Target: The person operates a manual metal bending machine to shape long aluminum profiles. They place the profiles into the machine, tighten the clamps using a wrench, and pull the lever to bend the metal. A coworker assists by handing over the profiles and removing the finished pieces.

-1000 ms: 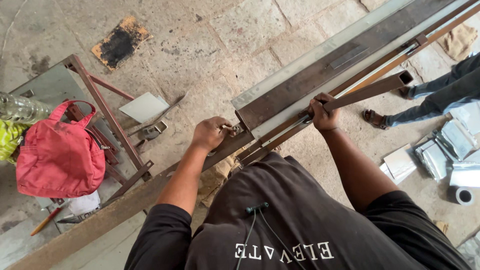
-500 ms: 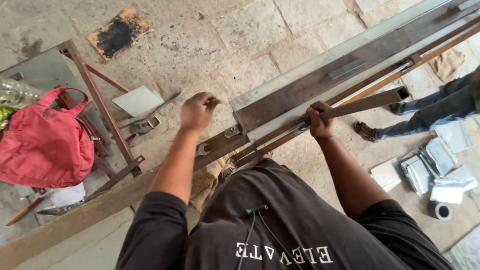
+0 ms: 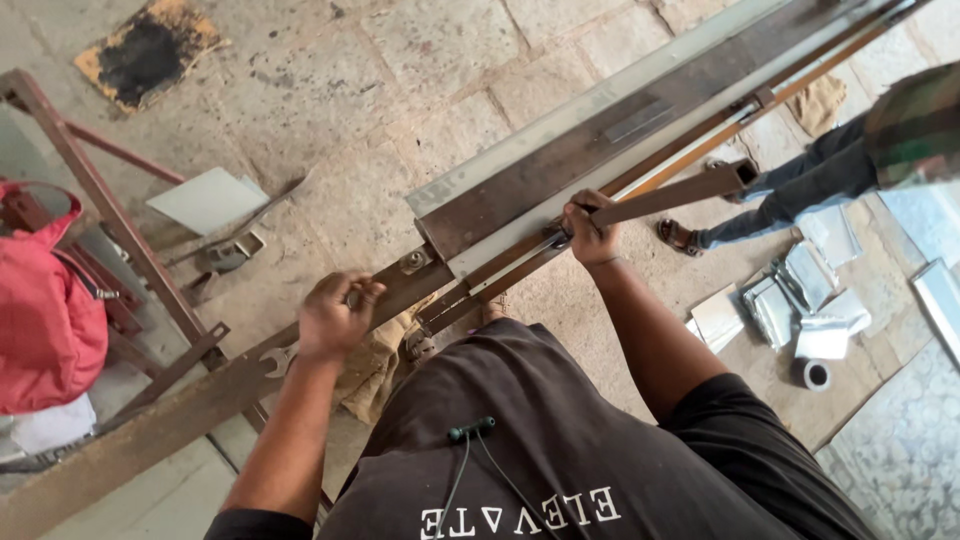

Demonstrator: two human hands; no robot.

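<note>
The left hand (image 3: 335,318) has come back down. Half a second ago it was lifted clear of the long rusty steel bar (image 3: 190,400); now it sits on the bar again, fingers curled around the handle of an open-ended spanner (image 3: 283,360), whose jaw end pokes out just left of the knuckles. The bolt head (image 3: 412,262) near the end of the bar lies a little to the right of the hand and is not touched. Judging from this, the hand has retaken the tool rather than set it on the fastener.

The right hand (image 3: 590,232) has kept its place across all three pictures: it is closed in a fist around the near end of a rusty square steel tube (image 3: 680,195), which runs up and right to its open end and lies alongside the long grey folded sheet-metal channel (image 3: 600,130) resting on the frame.

Of packages and signs there is little. A red bag (image 3: 45,300) sits at the left edge beside the rusty stand. A flat pale tile (image 3: 208,200) lies on the stone floor. At lower right, a heap of shiny folded metal pieces (image 3: 800,305) lies near a small tape roll (image 3: 816,375). Another person's legs (image 3: 790,195) stand beyond the tube.
</note>
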